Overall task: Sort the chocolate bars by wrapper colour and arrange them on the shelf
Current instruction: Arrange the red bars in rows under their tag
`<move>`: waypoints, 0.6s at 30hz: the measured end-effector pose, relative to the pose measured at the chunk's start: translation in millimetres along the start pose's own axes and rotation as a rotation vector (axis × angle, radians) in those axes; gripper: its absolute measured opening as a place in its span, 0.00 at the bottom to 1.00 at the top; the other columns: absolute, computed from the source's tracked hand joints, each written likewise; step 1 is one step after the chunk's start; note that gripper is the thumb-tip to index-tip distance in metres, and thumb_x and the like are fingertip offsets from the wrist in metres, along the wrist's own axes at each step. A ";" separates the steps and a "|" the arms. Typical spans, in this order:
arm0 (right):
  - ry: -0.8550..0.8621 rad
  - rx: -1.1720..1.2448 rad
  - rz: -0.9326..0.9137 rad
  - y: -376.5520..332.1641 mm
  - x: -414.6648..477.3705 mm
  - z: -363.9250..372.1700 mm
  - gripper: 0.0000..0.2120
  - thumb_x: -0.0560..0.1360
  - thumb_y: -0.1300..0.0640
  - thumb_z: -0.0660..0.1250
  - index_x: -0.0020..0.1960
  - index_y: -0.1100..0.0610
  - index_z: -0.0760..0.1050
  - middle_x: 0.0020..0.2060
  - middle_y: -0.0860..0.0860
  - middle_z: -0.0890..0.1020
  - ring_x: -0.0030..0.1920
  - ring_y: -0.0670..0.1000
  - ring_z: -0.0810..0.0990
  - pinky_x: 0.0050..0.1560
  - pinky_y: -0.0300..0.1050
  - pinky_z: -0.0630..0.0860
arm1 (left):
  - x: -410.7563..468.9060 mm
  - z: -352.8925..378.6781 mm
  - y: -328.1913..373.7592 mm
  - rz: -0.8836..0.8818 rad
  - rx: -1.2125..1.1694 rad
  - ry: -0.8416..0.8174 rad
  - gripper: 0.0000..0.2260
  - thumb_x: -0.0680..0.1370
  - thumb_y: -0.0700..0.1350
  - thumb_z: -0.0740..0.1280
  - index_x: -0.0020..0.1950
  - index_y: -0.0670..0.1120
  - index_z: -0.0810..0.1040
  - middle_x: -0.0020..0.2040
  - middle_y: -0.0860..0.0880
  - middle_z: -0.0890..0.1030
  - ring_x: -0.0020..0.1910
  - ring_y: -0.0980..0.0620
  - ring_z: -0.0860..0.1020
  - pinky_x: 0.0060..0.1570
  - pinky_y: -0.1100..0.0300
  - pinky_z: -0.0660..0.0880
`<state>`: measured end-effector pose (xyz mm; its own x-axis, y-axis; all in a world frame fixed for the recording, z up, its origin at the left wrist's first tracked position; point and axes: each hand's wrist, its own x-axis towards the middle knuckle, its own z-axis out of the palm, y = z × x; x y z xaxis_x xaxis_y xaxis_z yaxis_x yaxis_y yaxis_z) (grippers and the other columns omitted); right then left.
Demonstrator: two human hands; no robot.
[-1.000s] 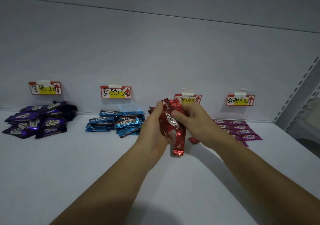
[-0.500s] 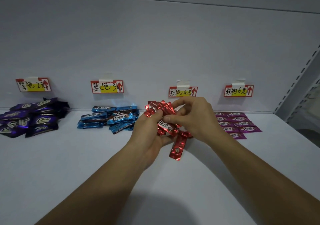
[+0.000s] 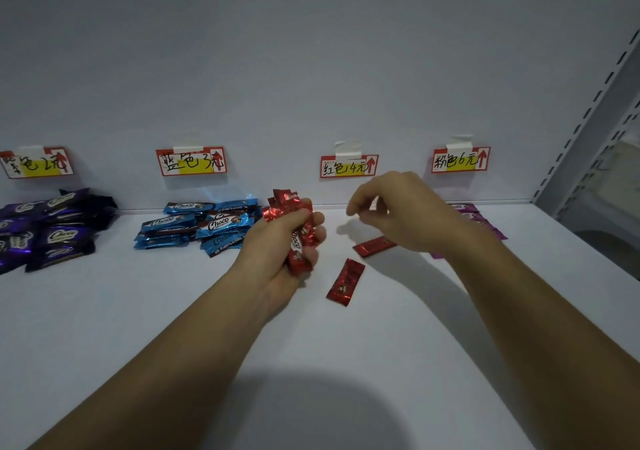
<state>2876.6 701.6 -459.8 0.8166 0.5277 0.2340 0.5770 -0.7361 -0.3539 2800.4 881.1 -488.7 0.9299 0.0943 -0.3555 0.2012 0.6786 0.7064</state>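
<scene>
- A bunch of red bars (image 3: 282, 204) sits upright in the left hand (image 3: 277, 252), fingers and thumb curled tight round the wrappers, held just above the shelf (image 3: 173, 328), in front of and left of the red-marked price tag (image 3: 349, 165).
- A loose red bar (image 3: 345, 282) lies flat on the shelf just right of that hand, tilted, not touching it.
- A second red bar (image 3: 372, 246) lies a little further back, its far end hidden under the right hand (image 3: 398, 210).
- That right hand hovers over the shelf, fingers loosely curled, holding nothing.
- Blue bars (image 3: 201, 224) are piled just left of the left hand, under their own tag (image 3: 191, 160).
- Purple bars (image 3: 48, 228) are heaped at the far left.
- Pink bars (image 3: 468, 208) lie behind the right wrist, largely covered by it, below the right-most tag (image 3: 460, 160).
</scene>
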 end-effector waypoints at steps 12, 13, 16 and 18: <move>-0.102 0.002 0.101 20.6 5.2 12.2 0.10 0.80 0.58 0.67 0.61 0.50 0.79 0.49 0.48 0.84 0.46 0.46 0.81 0.48 0.42 0.79 | -13.7 10.1 -19.9 0.432 1.949 -0.007 0.30 0.70 0.70 0.71 0.64 0.53 0.74 0.56 0.53 0.80 0.51 0.52 0.78 0.50 0.55 0.78; -0.062 0.060 0.127 22.4 4.4 10.4 0.12 0.81 0.60 0.66 0.61 0.48 0.78 0.48 0.48 0.84 0.47 0.47 0.82 0.49 0.43 0.80 | -13.0 13.6 -21.2 0.438 1.994 -0.008 0.27 0.72 0.69 0.70 0.62 0.52 0.74 0.55 0.52 0.80 0.50 0.51 0.77 0.47 0.56 0.76; -0.005 0.245 0.164 25.1 1.4 5.4 0.12 0.79 0.60 0.68 0.57 0.45 0.76 0.43 0.46 0.86 0.42 0.49 0.86 0.47 0.50 0.84 | -10.2 19.8 -20.6 0.527 2.063 -0.027 0.17 0.78 0.59 0.68 0.62 0.51 0.76 0.52 0.51 0.80 0.47 0.51 0.76 0.44 0.58 0.72; 0.030 0.327 0.190 22.1 1.9 4.2 0.08 0.78 0.61 0.68 0.52 0.49 0.80 0.41 0.48 0.86 0.39 0.51 0.86 0.46 0.53 0.85 | -11.5 20.4 -18.3 0.580 2.110 -0.036 0.12 0.80 0.55 0.67 0.59 0.50 0.76 0.46 0.50 0.77 0.43 0.51 0.74 0.41 0.59 0.70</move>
<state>2890.8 688.1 -471.0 0.9116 0.3782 0.1611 0.3838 -0.6426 -0.6631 2792.3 852.8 -485.0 0.9932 -0.0898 0.0741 -0.1004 -0.9830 0.1540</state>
